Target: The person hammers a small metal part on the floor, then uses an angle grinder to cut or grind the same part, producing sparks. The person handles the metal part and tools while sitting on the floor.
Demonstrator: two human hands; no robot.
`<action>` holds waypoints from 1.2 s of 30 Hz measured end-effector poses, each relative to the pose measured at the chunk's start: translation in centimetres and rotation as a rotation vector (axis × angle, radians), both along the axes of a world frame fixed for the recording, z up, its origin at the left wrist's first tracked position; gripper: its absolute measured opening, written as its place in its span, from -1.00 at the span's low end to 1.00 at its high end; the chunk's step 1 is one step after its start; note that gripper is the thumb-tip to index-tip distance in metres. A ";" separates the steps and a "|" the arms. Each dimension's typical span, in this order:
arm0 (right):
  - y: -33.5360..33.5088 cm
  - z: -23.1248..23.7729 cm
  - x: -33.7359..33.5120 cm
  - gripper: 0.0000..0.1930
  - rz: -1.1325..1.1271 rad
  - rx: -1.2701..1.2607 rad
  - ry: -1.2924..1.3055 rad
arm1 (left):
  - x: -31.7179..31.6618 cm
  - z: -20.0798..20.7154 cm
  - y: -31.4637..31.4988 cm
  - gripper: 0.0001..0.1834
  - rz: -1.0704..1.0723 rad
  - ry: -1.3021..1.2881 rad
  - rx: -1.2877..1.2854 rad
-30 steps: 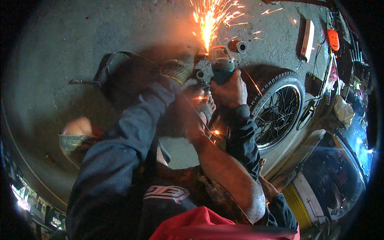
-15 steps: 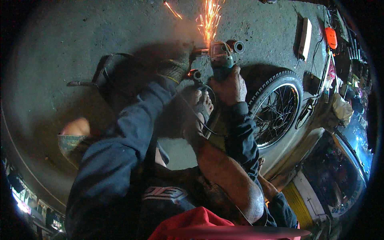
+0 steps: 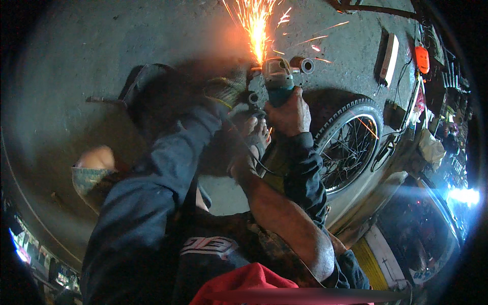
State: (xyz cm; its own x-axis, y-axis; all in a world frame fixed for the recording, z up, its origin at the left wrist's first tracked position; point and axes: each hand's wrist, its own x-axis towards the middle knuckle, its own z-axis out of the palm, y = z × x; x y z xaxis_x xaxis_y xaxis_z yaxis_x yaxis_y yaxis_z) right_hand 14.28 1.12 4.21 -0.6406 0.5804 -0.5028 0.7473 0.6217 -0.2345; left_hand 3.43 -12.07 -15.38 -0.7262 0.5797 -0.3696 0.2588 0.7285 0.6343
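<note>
My right hand [image 3: 291, 113] is bare and closed around the body of a teal angle grinder [image 3: 279, 84]. Its head is against metal at the far end, throwing a bright fan of orange sparks [image 3: 258, 38] away from me. A round metal tube end [image 3: 307, 65] shows just right of the grinder head, and a smaller tube end [image 3: 253, 97] lies left of the grinder. My left hand [image 3: 223, 90], in a dull yellow-grey glove, is beside this metal on the left. Deep shadow hides its fingers and anything in them. My bare foot [image 3: 258, 133] is just below the smaller tube end.
A spoked wheel with a knobbly tyre [image 3: 351, 145] lies close right of my right forearm. A dark cord [image 3: 262, 165] runs by my foot. Farther right are a long pale block [image 3: 390, 59], an orange object [image 3: 422, 60] and cables. Blue-white light glares at the right edge.
The spark fan has grown brighter and wider, with streaks flying right. The grinder and right hand have shifted slightly left and down in view. A bright glare has appeared at the right edge.
</note>
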 end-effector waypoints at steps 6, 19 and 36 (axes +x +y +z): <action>0.1 -0.1 0.3 -0.31 -0.020 0.065 0.035 | 0.1 1.2 0.3 -0.50 0.054 -0.042 0.029; 0.1 -0.1 0.4 -0.33 -0.013 0.037 0.016 | 0.7 1.0 0.6 -0.50 0.125 -0.088 0.038; 0.2 -0.3 0.9 -0.35 -0.022 0.056 0.058 | -0.2 3.8 0.6 -0.45 0.123 -0.097 0.031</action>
State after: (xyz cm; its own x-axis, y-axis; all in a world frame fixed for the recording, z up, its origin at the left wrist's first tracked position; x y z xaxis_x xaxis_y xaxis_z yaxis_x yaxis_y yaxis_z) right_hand 15.16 1.36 3.94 -0.6546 0.6206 -0.4317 0.7470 0.6187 -0.2433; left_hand 3.24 -11.50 -11.54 -0.7539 0.5007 -0.4253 0.1051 0.7309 0.6743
